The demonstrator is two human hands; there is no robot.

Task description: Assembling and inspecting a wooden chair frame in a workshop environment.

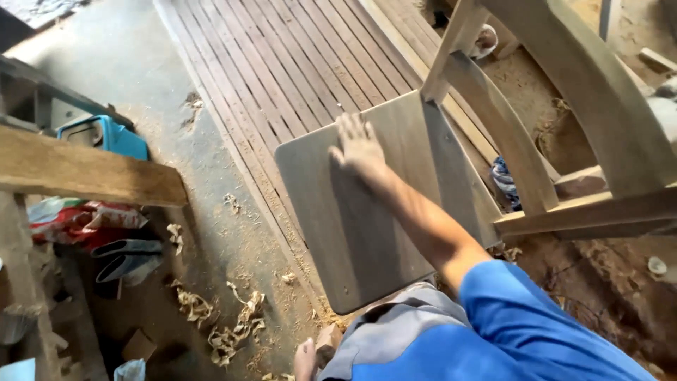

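Observation:
A bare wooden chair lies tipped, its flat seat (338, 233) facing up toward me and its curved back rails (508, 134) reaching to the upper right. My right hand (357, 146) rests palm down on the upper part of the seat with the fingers spread, holding nothing. Its bare forearm runs back to a blue sleeve (522, 317). Only a small part of my left hand (305, 361) shows at the bottom edge, beside a small wooden block (328, 336); whether it grips anything is hidden.
A slatted wooden panel (282, 63) lies on the dusty floor beyond the seat. Wood shavings (226, 331) litter the ground at lower left. A thick wooden beam (84, 169) crosses the left side, with a blue plastic stool (113, 134) behind and bags (84, 219) beneath it.

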